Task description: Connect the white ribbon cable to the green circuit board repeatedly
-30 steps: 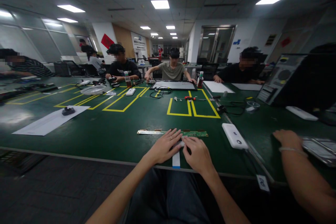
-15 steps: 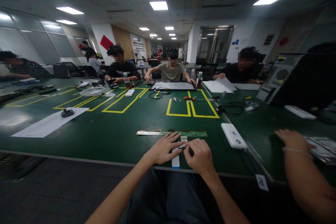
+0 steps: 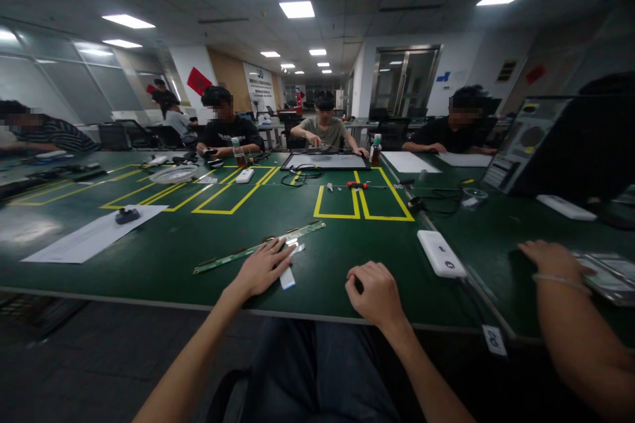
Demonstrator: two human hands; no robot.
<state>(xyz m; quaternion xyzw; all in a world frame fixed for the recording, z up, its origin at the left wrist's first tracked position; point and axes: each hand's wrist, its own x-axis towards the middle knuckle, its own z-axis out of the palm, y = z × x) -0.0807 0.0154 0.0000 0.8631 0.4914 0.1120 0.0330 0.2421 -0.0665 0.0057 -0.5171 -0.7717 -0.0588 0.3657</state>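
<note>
Long, narrow green circuit board [image 3: 221, 260]: lies on the dark green worktop [image 3: 317, 277], slanting from near left to far right; I see both ends, the middle being covered in part by the left hand [image 3: 261, 269].
Flat white ribbon cable [image 3: 287, 279]: emerges from beneath the left hand, its blue-edged end toward the near edge of the worktop.
Left hand: palm down, fingers extended and slightly apart, resting over board and cable; I make out no grip around either.
Right hand [image 3: 373, 291]: loosely curled, to the right of the board and well apart from it; I cannot tell whether the fingertips hold anything.
White, rounded rectangular device [image 3: 440, 254]: lies to the right of both hands, a dark cord leading from its near end.
Red-and-black screwdriver [image 3: 357, 185]: lies farther off, across the yellow tape outlines [image 3: 337, 216].
Co-worker's hand [image 3: 553, 258]: at far right, beside a flat silvery object [image 3: 612, 274] whose kind I cannot tell.
</note>
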